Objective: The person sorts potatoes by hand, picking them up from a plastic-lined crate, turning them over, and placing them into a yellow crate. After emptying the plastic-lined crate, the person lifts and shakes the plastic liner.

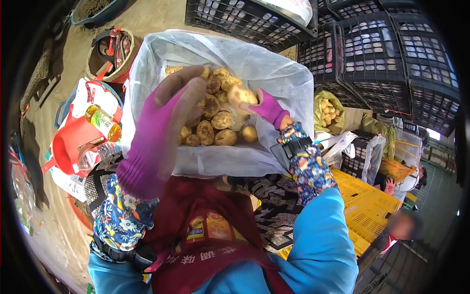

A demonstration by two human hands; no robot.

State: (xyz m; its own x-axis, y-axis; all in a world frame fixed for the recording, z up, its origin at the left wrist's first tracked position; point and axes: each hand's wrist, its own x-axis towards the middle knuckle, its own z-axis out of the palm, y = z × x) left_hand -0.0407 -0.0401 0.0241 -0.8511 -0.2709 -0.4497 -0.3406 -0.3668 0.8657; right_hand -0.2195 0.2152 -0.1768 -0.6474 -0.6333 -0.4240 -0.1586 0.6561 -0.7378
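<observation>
My right hand [264, 107], in a purple glove, is closed on a pale yellow potato [241, 96] above the right part of a heap. Closer to the camera, my left hand [169, 108] wears a matching glove with dirty fingertips. Its fingers and thumb are apart and curved, with nothing visible between them; they are slightly blurred. Beneath both hands, several brown-patched potatoes [222, 120] lie in a container lined with a translucent plastic liner [220, 161]. My left hand hides part of the heap and the liner's left side.
Black crates [369, 44] are stacked at the right back; another black crate [249, 19] stands behind the liner. A sack of potatoes [330, 112] sits at right, above yellow crates [362, 206]. To the left are a basket [111, 54], a red scoop [73, 142] and a bottle [104, 122].
</observation>
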